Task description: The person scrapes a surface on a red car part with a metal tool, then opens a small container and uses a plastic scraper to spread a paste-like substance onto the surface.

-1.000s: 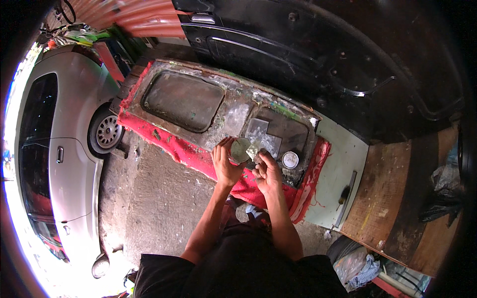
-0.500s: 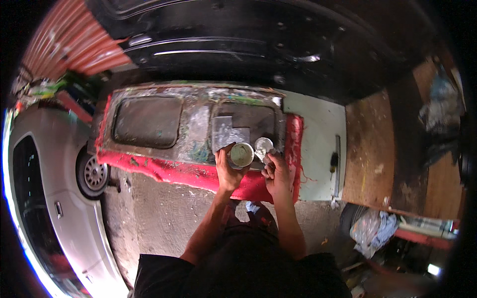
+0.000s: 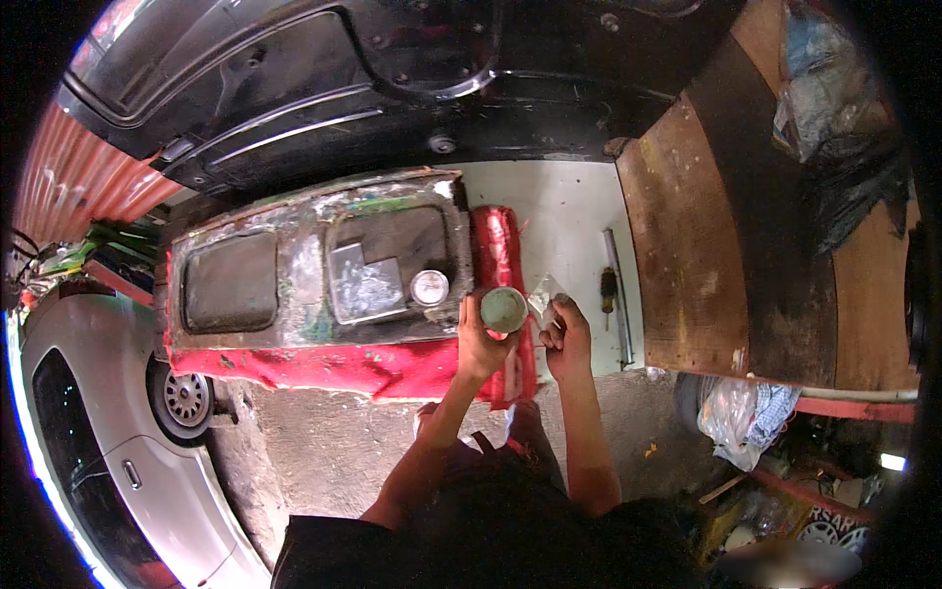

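My left hand [image 3: 481,341] is wrapped round a small round tub [image 3: 503,310], its open top facing up and pale green-grey stuff inside. Close to the tub's right side, my right hand [image 3: 566,339] pinches a thin, flat, pale scraper [image 3: 543,295]; its grip end is hidden in the fingers. Left of the tub, a small white round can [image 3: 430,287] sits on the stained, paint-spattered panel [image 3: 299,260]. Beside that can lies a smeared flat grey plate [image 3: 365,285] with a notched corner.
Red cloth [image 3: 294,371] hangs out under the panel. A dark-handled tool [image 3: 608,290] and a metal rod [image 3: 620,304] lie on a white board [image 3: 564,211]. A large black vehicle panel [image 3: 392,88] stands behind, with wooden boards [image 3: 687,236] rightward and a silver car [image 3: 118,422] leftward.
My view has swung, so the panel sits further left. Both hands have moved right past the small white can, bringing the tub and scraper over the cloth and white board.
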Motion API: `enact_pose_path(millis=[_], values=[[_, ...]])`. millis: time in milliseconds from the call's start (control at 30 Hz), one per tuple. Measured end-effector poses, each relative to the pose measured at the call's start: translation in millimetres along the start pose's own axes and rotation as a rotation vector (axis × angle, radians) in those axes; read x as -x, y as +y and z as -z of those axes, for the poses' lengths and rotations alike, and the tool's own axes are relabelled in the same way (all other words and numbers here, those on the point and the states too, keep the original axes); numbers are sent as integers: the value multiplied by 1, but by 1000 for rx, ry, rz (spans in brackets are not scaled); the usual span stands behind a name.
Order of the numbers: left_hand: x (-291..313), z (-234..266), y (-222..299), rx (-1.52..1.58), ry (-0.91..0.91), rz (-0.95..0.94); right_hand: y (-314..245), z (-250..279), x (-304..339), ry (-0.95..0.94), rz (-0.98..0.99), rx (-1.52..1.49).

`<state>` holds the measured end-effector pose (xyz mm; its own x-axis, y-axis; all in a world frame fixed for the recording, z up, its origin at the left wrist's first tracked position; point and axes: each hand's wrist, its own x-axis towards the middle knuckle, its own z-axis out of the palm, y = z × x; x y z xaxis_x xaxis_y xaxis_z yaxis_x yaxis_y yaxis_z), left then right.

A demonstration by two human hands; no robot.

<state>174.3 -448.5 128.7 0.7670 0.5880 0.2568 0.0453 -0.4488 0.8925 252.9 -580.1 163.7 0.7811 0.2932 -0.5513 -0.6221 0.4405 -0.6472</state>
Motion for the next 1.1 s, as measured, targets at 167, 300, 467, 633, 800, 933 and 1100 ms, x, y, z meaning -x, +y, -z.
enact_pose_path(millis=[167,300,467,633,800,933,1100], values=[[0,-87,-3,28,50,82,-31,51,-47,36,-56,51],[4,-140,-11,3,34,87,-36,94,-85,2,-71,53],[0,-178,-29,-14,69,109,-37,110,-111,13,-85,82],[1,-200,-49,-6,90,183,-35,118,-122,17,-143,115],[0,-196,-47,-67,27,228,-36,123,-123,-30,-133,144],[-3,-165,-31,-41,-16,197,-37,107,-117,-62,-143,141],[-4,-111,-22,-137,92,185,-18,69,-116,-130,-195,185]])
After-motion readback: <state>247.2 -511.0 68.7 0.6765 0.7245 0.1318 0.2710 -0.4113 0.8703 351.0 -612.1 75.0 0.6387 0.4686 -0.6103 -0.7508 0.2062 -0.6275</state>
